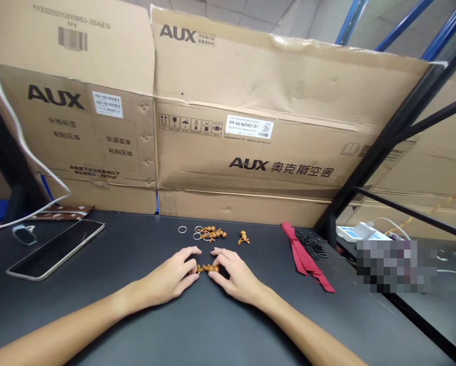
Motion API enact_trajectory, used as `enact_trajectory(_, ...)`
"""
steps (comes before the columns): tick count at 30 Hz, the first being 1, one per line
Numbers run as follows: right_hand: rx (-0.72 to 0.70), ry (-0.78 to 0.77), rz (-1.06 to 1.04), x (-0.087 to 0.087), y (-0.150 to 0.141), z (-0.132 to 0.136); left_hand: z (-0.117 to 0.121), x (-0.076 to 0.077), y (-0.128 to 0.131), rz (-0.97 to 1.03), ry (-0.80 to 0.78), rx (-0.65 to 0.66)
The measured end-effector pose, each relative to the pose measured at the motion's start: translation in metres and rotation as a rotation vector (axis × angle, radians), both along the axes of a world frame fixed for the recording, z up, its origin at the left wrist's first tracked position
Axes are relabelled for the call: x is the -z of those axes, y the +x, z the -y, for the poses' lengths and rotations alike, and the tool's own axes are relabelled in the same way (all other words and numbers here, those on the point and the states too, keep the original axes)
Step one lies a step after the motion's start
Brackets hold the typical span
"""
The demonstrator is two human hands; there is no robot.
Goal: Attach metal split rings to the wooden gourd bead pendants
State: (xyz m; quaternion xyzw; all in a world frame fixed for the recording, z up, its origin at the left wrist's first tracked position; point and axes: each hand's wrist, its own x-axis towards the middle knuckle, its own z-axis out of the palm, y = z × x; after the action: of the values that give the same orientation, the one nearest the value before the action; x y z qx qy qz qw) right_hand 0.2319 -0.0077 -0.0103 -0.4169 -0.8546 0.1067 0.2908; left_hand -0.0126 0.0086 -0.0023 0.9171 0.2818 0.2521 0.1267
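Observation:
Between my hands, low over the dark table, is a small brown gourd-shaped wooden charm (208, 268) with an orange cord. My left hand (178, 274) has its fingers curled in a pinch at the cord end. My right hand (237, 274) grips the rounded end with thumb and fingers. What lies under the left fingertips is hidden. Just beyond my hands, similar charms (218, 234) lie in a small group with several metal rings (198, 236). One loose ring (182, 230) lies to their left, and a single charm (243, 237) to their right.
A phone (56, 250) and glasses (25, 234) lie on the left of the table (166, 335). Red ribbon strips (302, 254) and black clasp-like pieces (310, 245) are at the right. Large cardboard boxes (250, 147) wall off the back, beside a black metal frame (376, 147).

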Motion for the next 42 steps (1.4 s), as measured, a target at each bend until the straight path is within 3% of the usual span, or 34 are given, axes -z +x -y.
enact_trajectory(6,0.088,0.063,0.011,0.007,0.006,-0.011,-0.006,-0.004,-0.001,-0.076,-0.027,-0.069)
enact_trajectory(13,0.334,0.162,0.074,0.012,0.014,-0.035,-0.035,0.007,-0.011,-0.233,0.061,-0.241)
enact_trajectory(20,0.228,0.042,0.119,0.011,0.016,-0.015,-0.037,0.015,-0.021,-0.268,0.044,-0.230)
enact_trajectory(25,0.242,-0.094,0.203,0.006,0.012,-0.003,-0.028,0.011,-0.025,-0.299,-0.004,-0.167)
enact_trajectory(34,0.198,-0.198,0.256,-0.003,0.010,0.000,-0.015,0.004,-0.025,-0.333,-0.025,-0.048)
enact_trajectory(42,0.210,-0.253,0.306,-0.007,0.010,0.001,-0.013,-0.003,-0.023,-0.362,-0.075,-0.073)
